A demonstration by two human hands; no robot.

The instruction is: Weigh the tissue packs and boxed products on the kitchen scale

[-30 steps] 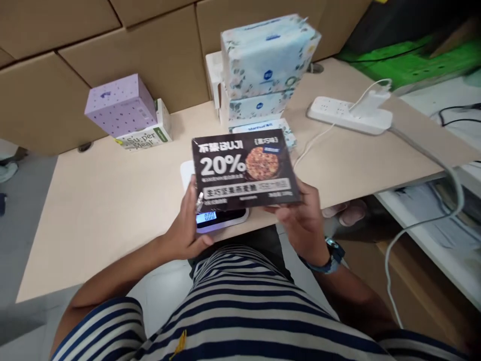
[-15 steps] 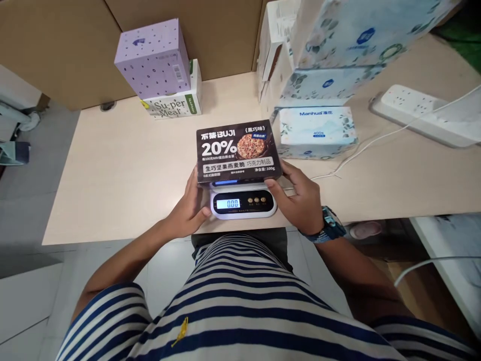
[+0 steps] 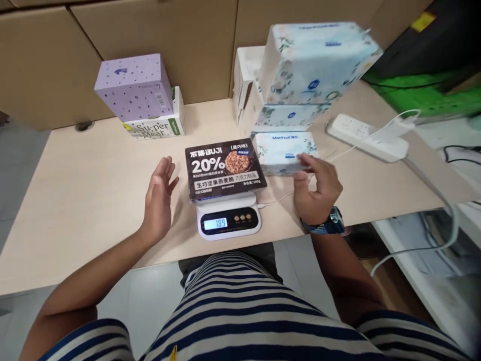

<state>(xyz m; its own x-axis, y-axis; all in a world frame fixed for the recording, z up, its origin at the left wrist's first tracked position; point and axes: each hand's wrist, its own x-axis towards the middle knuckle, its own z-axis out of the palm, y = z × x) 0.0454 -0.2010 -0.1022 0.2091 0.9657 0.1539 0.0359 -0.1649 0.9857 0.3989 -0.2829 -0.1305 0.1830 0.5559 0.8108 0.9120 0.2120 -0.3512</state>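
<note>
A dark snack box (image 3: 225, 169) marked "BUJI 20%" rests on the white digital scale (image 3: 230, 234), covering its weighing plate. Lit digits on the scale's display look like 789; I cannot make out a decimal point. Left of the box, apart from it, my left hand (image 3: 158, 200) is raised with its fingers stretched out and nothing in it. My right hand (image 3: 315, 189) hovers to the right of the box, thumb and fingers apart, also holding nothing. Behind its fingertips lies a tissue pack (image 3: 281, 150).
A purple box (image 3: 130, 87) stands on a white "Super Meal" box (image 3: 156, 128) at the back left. More tissue packs (image 3: 319, 65) are stacked at the back right beside a white box (image 3: 242, 75). A power strip (image 3: 366, 138) and a thin white cable (image 3: 280, 199) lie to the right.
Both hands have let go of the snack box and moved apart to its sides. It now sits on the scale, whose display has gone from 0.00 to a higher number. The view has shifted.
</note>
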